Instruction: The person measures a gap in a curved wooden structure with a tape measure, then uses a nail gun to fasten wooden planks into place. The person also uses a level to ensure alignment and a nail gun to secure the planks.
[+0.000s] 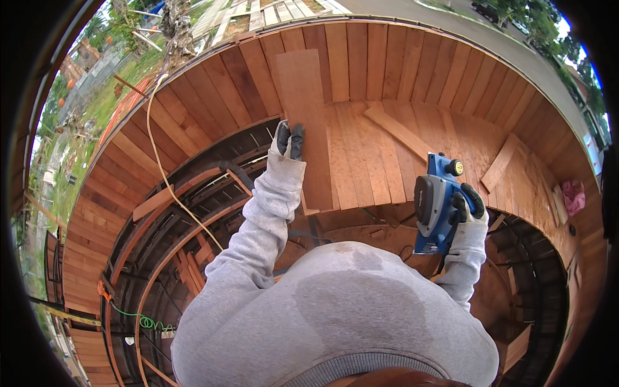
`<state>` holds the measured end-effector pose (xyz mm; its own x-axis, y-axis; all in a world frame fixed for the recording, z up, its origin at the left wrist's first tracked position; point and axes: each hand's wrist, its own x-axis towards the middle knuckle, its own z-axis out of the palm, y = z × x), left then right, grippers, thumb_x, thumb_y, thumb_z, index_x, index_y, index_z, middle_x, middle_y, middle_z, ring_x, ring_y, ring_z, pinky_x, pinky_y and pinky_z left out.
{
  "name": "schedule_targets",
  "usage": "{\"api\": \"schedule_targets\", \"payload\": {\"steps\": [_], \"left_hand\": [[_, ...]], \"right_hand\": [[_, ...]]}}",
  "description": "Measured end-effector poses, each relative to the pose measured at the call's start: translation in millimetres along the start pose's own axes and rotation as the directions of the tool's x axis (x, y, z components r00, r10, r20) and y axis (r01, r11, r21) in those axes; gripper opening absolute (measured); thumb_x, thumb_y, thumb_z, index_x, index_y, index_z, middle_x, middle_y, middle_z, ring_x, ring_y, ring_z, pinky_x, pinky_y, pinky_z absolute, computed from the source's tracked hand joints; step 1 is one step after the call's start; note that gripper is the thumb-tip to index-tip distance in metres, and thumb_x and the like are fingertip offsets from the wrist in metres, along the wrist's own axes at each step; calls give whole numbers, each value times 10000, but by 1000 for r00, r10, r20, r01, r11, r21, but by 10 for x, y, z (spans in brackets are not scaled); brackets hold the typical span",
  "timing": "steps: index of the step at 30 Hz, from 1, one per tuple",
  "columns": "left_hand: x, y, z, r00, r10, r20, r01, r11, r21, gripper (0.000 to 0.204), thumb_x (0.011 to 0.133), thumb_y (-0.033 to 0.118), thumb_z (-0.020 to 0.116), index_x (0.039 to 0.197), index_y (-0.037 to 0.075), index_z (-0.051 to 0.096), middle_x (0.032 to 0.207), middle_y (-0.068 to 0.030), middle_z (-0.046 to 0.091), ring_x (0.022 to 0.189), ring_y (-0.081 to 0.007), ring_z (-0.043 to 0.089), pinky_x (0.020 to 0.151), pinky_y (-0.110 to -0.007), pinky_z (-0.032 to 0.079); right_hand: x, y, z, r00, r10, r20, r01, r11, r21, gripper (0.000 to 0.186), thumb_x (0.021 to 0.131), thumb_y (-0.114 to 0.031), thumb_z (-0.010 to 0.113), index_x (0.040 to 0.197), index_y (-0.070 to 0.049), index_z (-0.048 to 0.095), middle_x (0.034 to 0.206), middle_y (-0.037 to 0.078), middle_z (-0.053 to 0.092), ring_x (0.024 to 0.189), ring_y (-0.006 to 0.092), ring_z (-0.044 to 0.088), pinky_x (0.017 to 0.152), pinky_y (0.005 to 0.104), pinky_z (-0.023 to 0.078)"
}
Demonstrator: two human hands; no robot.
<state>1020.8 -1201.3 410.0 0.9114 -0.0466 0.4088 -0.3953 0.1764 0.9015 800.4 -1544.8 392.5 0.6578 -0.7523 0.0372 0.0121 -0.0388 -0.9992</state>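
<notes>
A wide reddish-brown wooden board (313, 151) lies lengthwise ahead of me, across the planked bench. At its left edge is my left hand (290, 140) in a dark glove, fingers closed against that edge; their undersides are hidden. My right hand (471, 205), gloved as well, wraps round the rear handle of a blue electric hand planer (435, 206). The planer has a grey-black side cover and a black front knob. It is held to the right of the board, apart from it, over the inner edge of the planking.
Loose wooden strips (398, 132) lie on the planked bench (361, 155), with a pink cloth (572, 197) at right. A pale cable (155, 132) crosses the slatted rim at left. Dark curved framing (193, 184) shows gaps there. A coiled green cord (149, 321) hangs lower left.
</notes>
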Motion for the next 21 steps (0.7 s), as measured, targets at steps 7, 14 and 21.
{"api": "schedule_targets", "payload": {"steps": [7, 14, 21], "left_hand": [[-10, -206, -168, 997, 54, 58, -57, 997, 49, 217, 1020, 25, 520, 1233, -3, 552, 1145, -45, 624, 1022, -107, 577, 916, -224, 466], [-46, -379, -281, 999, -29, -13, 27, 990, -140, 281, 1007, -16, 512, 1287, -10, 540, 1239, -72, 593, 1159, -153, 575, 1023, -246, 465], [16, -298, -73, 981, -132, -139, 121, 989, -83, 133, 1012, 41, 557, 1134, -8, 577, 1056, -43, 635, 942, -106, 576, 827, -200, 485]], "right_hand": [[2, 22, 31, 997, 42, 59, -43, 999, 18, 415, 854, -176, 802, 1229, -56, 669, 869, 64, 705, 571, 106, 576, 505, 246, 453], [-29, -24, 90, 997, 54, 57, -52, 998, -36, 423, 851, -182, 806, 1229, -51, 668, 874, 62, 709, 577, 101, 577, 515, 242, 456], [-35, -5, 49, 996, 53, 71, -47, 995, -88, 384, 895, -178, 761, 1252, -77, 662, 923, 78, 708, 661, 122, 612, 547, 252, 482]]}}
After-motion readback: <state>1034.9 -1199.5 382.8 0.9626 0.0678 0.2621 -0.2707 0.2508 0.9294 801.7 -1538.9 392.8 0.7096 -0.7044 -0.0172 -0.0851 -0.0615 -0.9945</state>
